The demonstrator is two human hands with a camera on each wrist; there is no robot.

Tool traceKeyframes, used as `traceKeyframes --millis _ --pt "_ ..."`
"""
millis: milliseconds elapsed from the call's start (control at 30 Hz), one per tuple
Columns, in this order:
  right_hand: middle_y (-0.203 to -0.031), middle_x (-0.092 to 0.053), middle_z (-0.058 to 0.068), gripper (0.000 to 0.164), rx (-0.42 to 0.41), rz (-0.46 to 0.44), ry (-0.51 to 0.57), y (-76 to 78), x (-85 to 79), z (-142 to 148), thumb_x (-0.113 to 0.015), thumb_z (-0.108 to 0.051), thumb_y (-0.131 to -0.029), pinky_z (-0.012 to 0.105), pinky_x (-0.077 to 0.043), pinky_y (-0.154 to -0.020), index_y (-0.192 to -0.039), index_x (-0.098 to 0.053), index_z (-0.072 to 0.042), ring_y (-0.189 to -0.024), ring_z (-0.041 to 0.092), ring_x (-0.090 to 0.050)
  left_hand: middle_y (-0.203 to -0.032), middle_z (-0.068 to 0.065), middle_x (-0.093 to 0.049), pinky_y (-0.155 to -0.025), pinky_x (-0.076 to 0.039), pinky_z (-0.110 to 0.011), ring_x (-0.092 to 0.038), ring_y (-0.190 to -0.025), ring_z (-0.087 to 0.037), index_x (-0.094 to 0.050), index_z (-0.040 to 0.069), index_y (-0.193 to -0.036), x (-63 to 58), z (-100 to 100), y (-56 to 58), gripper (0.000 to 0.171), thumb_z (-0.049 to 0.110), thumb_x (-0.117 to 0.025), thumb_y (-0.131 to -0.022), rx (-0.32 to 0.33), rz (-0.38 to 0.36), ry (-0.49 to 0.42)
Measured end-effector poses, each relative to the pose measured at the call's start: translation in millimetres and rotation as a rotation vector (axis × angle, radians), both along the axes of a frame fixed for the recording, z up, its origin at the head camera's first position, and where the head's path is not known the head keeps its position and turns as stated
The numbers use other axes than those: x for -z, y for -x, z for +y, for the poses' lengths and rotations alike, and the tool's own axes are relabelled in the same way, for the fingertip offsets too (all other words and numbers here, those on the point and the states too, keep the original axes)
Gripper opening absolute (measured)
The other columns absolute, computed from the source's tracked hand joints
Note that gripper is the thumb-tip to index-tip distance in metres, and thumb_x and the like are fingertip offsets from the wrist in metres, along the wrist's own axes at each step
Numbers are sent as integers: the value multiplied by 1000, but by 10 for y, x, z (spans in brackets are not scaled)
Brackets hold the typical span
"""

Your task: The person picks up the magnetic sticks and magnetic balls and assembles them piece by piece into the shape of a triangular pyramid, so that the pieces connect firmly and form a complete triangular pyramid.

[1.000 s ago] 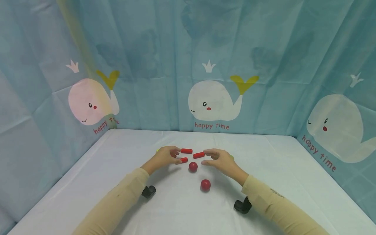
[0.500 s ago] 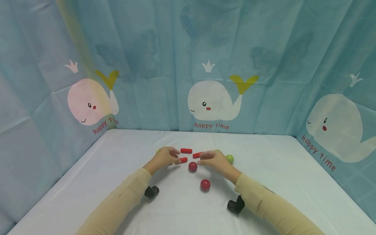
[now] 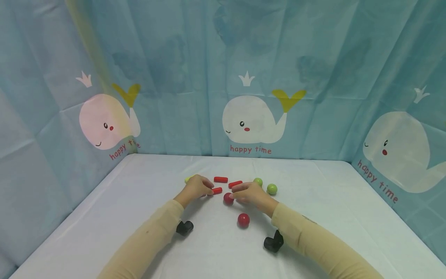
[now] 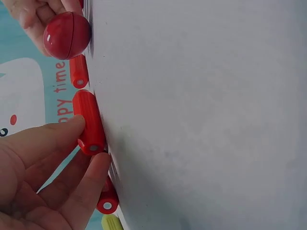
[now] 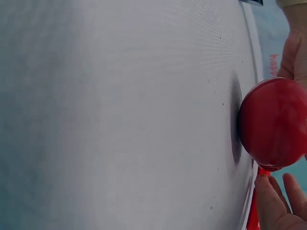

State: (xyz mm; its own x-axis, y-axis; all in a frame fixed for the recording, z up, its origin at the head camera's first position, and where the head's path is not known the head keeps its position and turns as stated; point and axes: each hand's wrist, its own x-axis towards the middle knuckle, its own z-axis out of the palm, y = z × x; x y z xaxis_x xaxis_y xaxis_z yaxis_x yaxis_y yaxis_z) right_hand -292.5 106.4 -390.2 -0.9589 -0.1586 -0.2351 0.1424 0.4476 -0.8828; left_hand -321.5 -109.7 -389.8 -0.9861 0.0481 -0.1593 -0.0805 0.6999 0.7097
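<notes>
My left hand (image 3: 196, 188) reaches over the left end of a red toy rod (image 3: 217, 190) lying on the white cloth. In the left wrist view its thumb overlaps the side of that rod (image 4: 90, 115), and a forefinger is beside the metal-dotted end. My right hand (image 3: 256, 195) is at the farther red ball (image 3: 228, 199), its thumb overlapping the ball's right side. Fingers of the right hand (image 4: 36, 26) show behind a red ball (image 4: 66, 36) in the left wrist view; full contact is hidden. A second red ball (image 3: 243, 220) sits closer to me.
Two more red rods (image 3: 221, 179) lie behind the hands, one near the right fingers. Two green balls (image 3: 272, 189) stand right of the right hand. A yellow-green rod (image 3: 188, 179) is partly hidden behind the left hand. Wrist cameras (image 3: 273, 242) hang under both sleeves.
My right hand has moved left to the farther red ball, uncovering the green balls. The left hand stays nearly in place by its red rod. Rods and balls have not moved.
</notes>
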Motion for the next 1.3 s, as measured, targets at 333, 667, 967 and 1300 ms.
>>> traceKeyframes --millis 333,667,967,1300 --pt "-121 -69 8 42 -23 -28 44 28 33 -39 -78 -24 -85 36 -56 -94 -123 -69 -7 -100 17 -69 -105 -7 -71 -72 -56 -25 -60 -84 -18 -79 10 -96 29 26 43 14 12 -79 -83 -9 -8 31" --pt "-116 -72 6 38 -34 -8 -26 44 46 -77 -78 -24 -85 32 -57 -90 -120 -72 -9 -98 15 -67 -114 -9 -70 -77 -57 -27 -60 -89 -20 -78 10 -97 45 18 41 14 12 -79 -83 -4 -22 14" --pt "-103 -76 6 29 -11 -4 -82 14 1 107 -80 -19 -84 32 -59 -85 -110 -76 -6 -91 15 -72 -111 -6 -67 -76 -52 -27 -56 -91 -19 -79 14 -94 -4 28 -6 11 12 -78 -83 69 -56 23" --pt "-99 -76 5 24 19 0 -76 44 18 197 -80 -17 -83 30 -60 -81 -105 -78 -7 -88 15 -72 -104 -5 -67 -75 -50 -27 -56 -88 -18 -79 15 -95 -5 44 -29 12 12 -78 -83 112 -59 7"
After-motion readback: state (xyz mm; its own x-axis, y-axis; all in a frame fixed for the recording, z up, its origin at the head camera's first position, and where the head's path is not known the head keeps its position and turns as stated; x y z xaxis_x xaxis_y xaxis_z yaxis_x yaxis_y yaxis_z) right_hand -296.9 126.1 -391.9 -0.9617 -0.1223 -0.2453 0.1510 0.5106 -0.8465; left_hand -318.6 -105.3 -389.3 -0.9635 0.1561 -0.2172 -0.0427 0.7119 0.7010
